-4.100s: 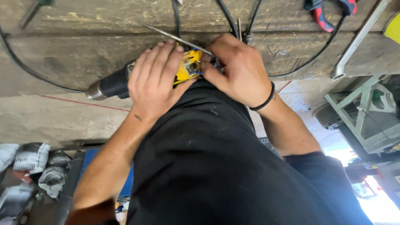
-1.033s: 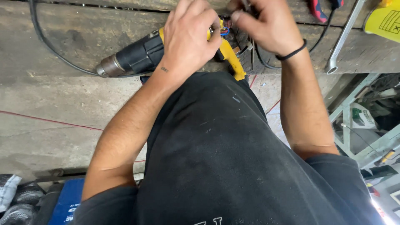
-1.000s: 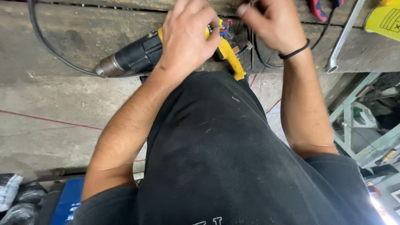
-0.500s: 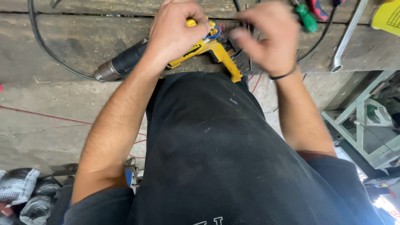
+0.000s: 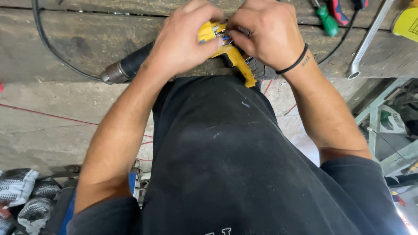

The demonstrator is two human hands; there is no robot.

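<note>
Yellow-black plastic drill [image 5: 217, 48] | left hand [image 5: 183, 41] clasps | right hand [image 5: 265, 32] pinches wiring

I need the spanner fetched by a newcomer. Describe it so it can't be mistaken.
Look along the worn wooden bench, to its far right end. Past the right hand lies the spanner, slanting over the edge. It alone is bare silver metal, unlike the green-handled screwdriver beside it.

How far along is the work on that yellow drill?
Done, by the look of it: the yellow drill lies opened on the wooden bench, small inner parts showing. In hand: the left hand steadies its body while the right hand pinches at those parts. Left: nothing shows it closed up; the green screwdriver and spanner lie unused.
</note>
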